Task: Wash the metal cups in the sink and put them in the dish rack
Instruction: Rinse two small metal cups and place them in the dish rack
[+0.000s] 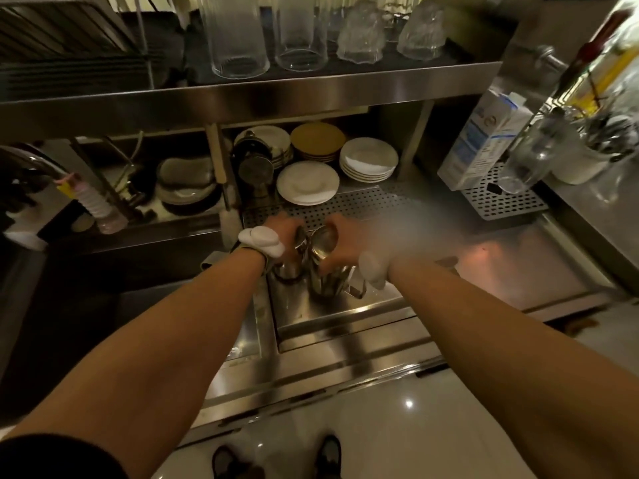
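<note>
My left hand point(280, 229) and my right hand point(349, 242) meet over the small steel basin point(345, 318) at the counter's middle. The right hand grips a tilted metal cup point(323, 242) with its mouth facing me. The left hand closes on another metal cup point(300, 238) pressed against it. Below them stand two more metal cups, one point(288, 271) under the left wrist and a larger one with a handle point(328, 286) under the right hand. The dish rack point(62, 36) sits at the upper left on the shelf.
Stacked plates point(307, 183) and saucers point(368, 159) lie behind on a perforated drain tray point(366, 202). Glasses point(238, 32) stand upturned on the upper shelf. A milk carton point(480, 140) and a glass jar point(529, 157) are at the right. A tap with a pink hose point(93, 202) is left.
</note>
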A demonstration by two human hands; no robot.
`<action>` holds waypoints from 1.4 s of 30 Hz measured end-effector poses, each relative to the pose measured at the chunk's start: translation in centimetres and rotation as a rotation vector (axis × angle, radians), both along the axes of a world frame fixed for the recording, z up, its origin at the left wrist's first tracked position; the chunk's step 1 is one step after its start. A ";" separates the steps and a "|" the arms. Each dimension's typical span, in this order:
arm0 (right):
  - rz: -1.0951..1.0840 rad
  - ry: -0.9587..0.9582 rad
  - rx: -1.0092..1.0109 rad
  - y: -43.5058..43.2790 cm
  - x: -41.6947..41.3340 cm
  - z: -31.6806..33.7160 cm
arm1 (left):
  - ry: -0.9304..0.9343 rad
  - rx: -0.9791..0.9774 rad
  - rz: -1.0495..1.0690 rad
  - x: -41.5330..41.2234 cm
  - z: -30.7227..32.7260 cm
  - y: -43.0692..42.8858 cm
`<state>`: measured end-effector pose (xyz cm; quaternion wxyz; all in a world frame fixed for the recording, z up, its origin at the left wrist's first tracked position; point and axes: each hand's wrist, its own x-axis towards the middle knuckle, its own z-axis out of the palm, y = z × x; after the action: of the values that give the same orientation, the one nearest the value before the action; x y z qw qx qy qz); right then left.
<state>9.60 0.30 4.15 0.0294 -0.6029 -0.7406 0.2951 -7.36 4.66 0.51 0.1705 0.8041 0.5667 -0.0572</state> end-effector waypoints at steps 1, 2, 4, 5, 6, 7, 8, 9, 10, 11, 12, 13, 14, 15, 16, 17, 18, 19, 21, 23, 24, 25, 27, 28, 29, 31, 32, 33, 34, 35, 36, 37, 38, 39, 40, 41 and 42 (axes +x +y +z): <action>0.018 -0.014 0.009 0.0 -0.2 0.5 | 0.009 0.004 0.014 -0.4 0.4 0.0; 0.038 -0.027 0.020 0.1 -0.6 0.9 | 0.021 0.012 0.037 -0.9 1.0 0.0; 0.075 -0.039 0.039 0.3 -2.0 2.0 | 0.038 0.038 0.103 -2.7 2.7 -0.4; 0.088 -0.043 0.056 0.4 -2.8 2.6 | 0.037 0.045 0.141 -3.6 3.6 -0.6; 0.110 -0.040 0.076 0.5 -4.1 3.0 | 0.021 0.052 0.183 -5.1 4.6 -1.2; 0.122 -0.032 0.092 0.5 -5.3 3.3 | 0.010 0.053 0.221 -6.4 5.4 -1.7; 0.139 -0.024 0.109 0.5 -6.6 3.5 | -0.001 0.060 0.267 -7.9 6.1 -2.5; 0.158 -0.019 0.119 0.5 -8.0 3.7 | -0.012 0.063 0.316 -9.4 6.6 -3.2; 0.183 -0.016 0.125 0.6 -9.5 3.7 | -0.028 0.059 0.363 -10.9 6.8 -4.1; 0.211 -0.017 0.124 0.5 -11.2 3.7 | -0.041 0.054 0.398 -12.6 6.7 -5.0; 0.237 -0.016 0.131 0.4 -12.7 3.6 | -0.050 0.046 0.434 -14.0 6.7 -5.8; 0.259 -0.018 0.134 0.3 -14.3 3.4 | -0.061 0.038 0.471 -15.6 6.4 -6.6; 0.280 -0.009 0.134 0.1 -15.8 3.2 | -0.069 0.032 0.498 -16.9 6.1 -7.4; 0.296 0.004 0.125 0.0 -17.4 3.0 | -0.082 0.027 0.521 -18.5 5.5 -7.9; 0.310 0.022 0.110 0.1 -19.4 2.5 | -0.087 0.013 0.548 -20.4 4.8 -8.5; 0.314 0.020 0.093 -0.1 -19.8 2.1 | -0.094 0.004 0.566 -20.9 4.1 -8.9; 0.320 0.010 0.070 -0.2 -20.9 1.5 | -0.080 -0.007 0.589 -22.0 3.5 -9.4; 0.312 -0.011 0.035 -0.1 -22.4 0.6 | -0.069 -0.022 0.608 -23.7 2.6 -9.6; 0.286 -0.057 -0.013 0.0 -24.6 -1.3 | -0.034 -0.074 0.647 -26.7 1.1 -9.9; 0.229 -0.099 -0.042 0.3 -26.7 -3.5 | 0.013 -0.133 0.682 -29.9 -0.6 -9.7; 0.191 -0.108 -0.048 0.4 -27.5 -4.4 | 0.023 -0.147 0.705 -31.1 -1.4 -9.6; 0.153 -0.112 -0.062 0.7 -28.3 -5.0 | 0.014 -0.150 0.718 -32.1 -2.1 -9.4; 0.121 -0.117 -0.120 1.2 -30.4 -6.3 | -0.013 -0.167 0.678 -33.5 -3.5 -8.5; 0.142 -0.117 -0.142 1.1 -30.7 -6.6 | -0.028 -0.164 0.641 -33.2 -3.6 -8.6; 0.139 -0.115 -0.170 1.0 -31.4 -7.2 | -0.041 -0.175 0.616 -33.5 -4.1 -8.3; 0.062 -0.106 -0.170 0.9 -32.2 -8.1 | -0.108 -0.194 0.678 -34.2 -4.5 -7.7; 0.033 -0.109 -0.164 0.8 -32.2 -8.6 | -0.129 -0.200 0.702 -34.4 -4.7 -7.6; 0.018 -0.125 -0.161 0.9 -32.2 -8.8 | -0.138 -0.210 0.702 -34.6 -4.9 -7.4; 0.003 -0.131 -0.165 1.1 -32.0 -9.2 | -0.135 -0.221 0.709 -34.8 -5.2 -7.4; -0.032 -0.127 -0.183 1.2 -31.7 -9.3 | -0.166 -0.232 0.729 -34.7 -5.7 -7.2; -0.054 -0.105 -0.198 1.2 -31.5 -9.4 | -0.168 -0.232 0.740 -34.7 -5.7 -7.3; -0.057 -0.102 -0.219 1.1 -31.4 -9.5 | -0.169 -0.231 0.727 -34.6 -6.0 -7.3; -0.036 -0.110 -0.221 1.3 -31.3 -9.7 | -0.126 -0.230 0.685 -34.6 -6.0 -7.2; -0.010 -0.134 -0.212 1.2 -31.1 -9.6 | -0.100 -0.236 0.658 -34.5 -6.0 -7.3; 0.001 -0.136 -0.180 1.2 -30.9 -9.7 | -0.108 -0.221 0.670 -34.3 -5.9 -7.4; -0.043 -0.097 -0.149 1.3 -30.7 -9.4 | -0.139 -0.210 0.694 -34.2 -5.8 -7.3; -0.117 -0.020 -0.109 1.5 -30.4 -9.2 | -0.187 -0.166 0.735 -34.0 -5.5 -7.1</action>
<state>-20.78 1.84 -5.05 0.0062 -0.6488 -0.6872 0.3267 -41.36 -2.48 -5.01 0.2949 0.5328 0.7924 0.0355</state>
